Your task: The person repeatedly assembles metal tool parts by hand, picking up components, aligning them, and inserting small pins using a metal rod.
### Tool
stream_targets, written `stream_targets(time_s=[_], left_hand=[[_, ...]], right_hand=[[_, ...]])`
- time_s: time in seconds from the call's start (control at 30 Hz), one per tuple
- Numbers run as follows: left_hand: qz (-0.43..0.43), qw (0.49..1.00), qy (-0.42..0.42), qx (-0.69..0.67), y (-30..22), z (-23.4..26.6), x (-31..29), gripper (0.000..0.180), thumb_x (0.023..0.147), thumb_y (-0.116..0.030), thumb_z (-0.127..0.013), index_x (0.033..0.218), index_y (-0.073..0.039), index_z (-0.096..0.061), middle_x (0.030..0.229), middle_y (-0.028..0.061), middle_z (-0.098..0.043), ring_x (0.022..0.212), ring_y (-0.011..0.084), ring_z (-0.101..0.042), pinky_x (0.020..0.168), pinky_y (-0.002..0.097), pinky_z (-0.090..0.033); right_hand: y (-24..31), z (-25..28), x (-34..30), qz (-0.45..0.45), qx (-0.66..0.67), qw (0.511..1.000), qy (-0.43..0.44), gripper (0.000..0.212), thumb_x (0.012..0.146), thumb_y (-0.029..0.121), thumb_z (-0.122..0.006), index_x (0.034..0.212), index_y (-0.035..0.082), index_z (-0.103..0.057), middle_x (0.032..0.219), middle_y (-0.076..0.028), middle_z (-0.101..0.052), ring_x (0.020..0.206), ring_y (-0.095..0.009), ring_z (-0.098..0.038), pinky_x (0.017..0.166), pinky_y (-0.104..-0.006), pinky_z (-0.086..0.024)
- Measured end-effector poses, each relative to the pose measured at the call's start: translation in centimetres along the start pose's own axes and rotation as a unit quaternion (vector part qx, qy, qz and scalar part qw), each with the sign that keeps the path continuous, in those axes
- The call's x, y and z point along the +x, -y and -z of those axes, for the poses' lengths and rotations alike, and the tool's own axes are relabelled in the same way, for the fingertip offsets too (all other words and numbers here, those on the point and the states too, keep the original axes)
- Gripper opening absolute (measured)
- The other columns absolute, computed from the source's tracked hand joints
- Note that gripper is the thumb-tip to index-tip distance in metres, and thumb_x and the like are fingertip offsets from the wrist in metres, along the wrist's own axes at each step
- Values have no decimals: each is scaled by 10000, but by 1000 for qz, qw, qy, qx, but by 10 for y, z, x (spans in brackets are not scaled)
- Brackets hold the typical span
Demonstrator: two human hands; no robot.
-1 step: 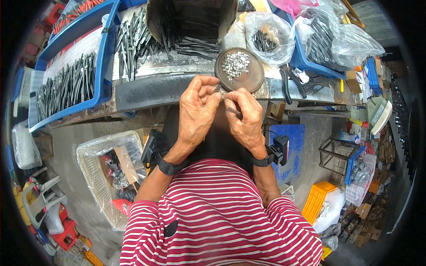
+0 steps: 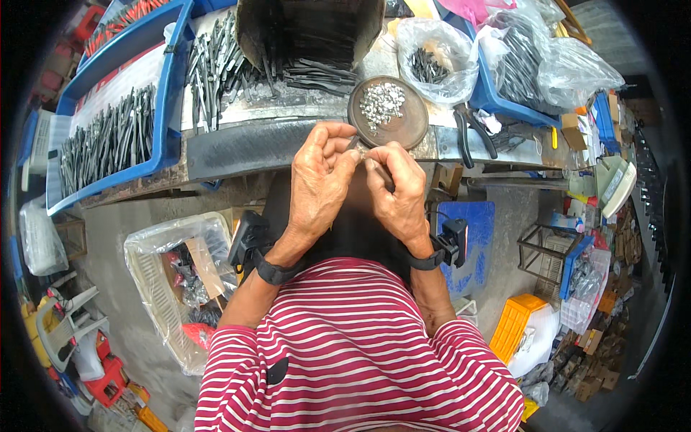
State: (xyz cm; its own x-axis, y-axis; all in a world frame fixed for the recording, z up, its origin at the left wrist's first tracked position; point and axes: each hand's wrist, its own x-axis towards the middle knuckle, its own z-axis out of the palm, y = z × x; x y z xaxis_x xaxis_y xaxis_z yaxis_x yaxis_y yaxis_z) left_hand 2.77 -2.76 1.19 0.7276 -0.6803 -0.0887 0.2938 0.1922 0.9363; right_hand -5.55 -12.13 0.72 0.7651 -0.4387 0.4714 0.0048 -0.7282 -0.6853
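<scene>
Okay, so a small, dark, slim piece [image 2: 353,142] was being pinched between the thumb and fingers of the left hand [image 2: 320,176], right by the near left edge of the round, shallow brown dish [image 2: 412,128]. What it was made of couldn't really be told. The right hand [image 2: 398,191] was held just on the near side of the dish, fingers curled in, and a dark, slender strip [image 2: 389,183] was gripped in it, mostly covered by the fingers. The fingertips of both hands were brought close together, but whether the two bits were joined couldn't be made out.

A bunch of tiny, shiny silver bits [image 2: 381,106] was heaped inside the dish, which was set near the front edge of the grimy grey surface [image 2: 288,113]. A clear plastic bag [image 2: 461,81] with short dark pieces [image 2: 428,66] in it was parked just beyond the dish, a bit to the right. Some black-handled pliers [image 2: 463,140] had been left to the right of the dish. Well to its left, long, thin blackish strips [image 2: 108,140] were packed into a blue rectangular plastic tray [image 2: 171,108].
</scene>
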Motion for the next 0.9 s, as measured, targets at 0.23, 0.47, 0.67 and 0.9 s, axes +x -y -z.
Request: stream_targets(time_s=[0.23, 0.47, 0.67, 0.9], left_hand=[[-29, 998, 26, 58, 2, 1, 0, 209, 833, -9, -462, 1040, 18, -463, 791, 28, -578, 653, 49, -447, 599, 174, -394], [-12, 999, 24, 23, 7, -1, -4, 189, 826, 4, -466, 1014, 8, -472, 793, 24, -588, 643, 42, -470, 559, 164, -387], [-13, 999, 28, 30, 6, -1, -6, 193, 824, -4, -481, 1016, 4, -470, 798, 32, -590, 644, 42, -476, 560, 164, -391], [7, 999, 9, 39, 5, -3, -6, 192, 811, -13, -510, 1000, 4, -480, 819, 46, -596, 652, 53, -510, 560, 169, -418]], right_hand=[[9, 6, 3, -180, 148, 972, -25, 79, 821, 58, -528, 812, -5, -575, 592, 20, -510, 486, -29, -428, 435, -177, -333], [10, 9, 1, -208, 176, 962, -18, 65, 807, 49, -531, 795, -3, -567, 685, -15, -580, 585, -50, -467, 536, -201, -386], [10, 9, 0, -218, 173, 960, -12, 64, 805, 54, -536, 797, -2, -566, 682, -16, -576, 582, -54, -463, 538, -204, -388], [9, 8, -1, -215, 174, 961, -16, 62, 802, 52, -538, 799, -5, -562, 682, -19, -568, 588, -57, -464, 538, -205, -388]])
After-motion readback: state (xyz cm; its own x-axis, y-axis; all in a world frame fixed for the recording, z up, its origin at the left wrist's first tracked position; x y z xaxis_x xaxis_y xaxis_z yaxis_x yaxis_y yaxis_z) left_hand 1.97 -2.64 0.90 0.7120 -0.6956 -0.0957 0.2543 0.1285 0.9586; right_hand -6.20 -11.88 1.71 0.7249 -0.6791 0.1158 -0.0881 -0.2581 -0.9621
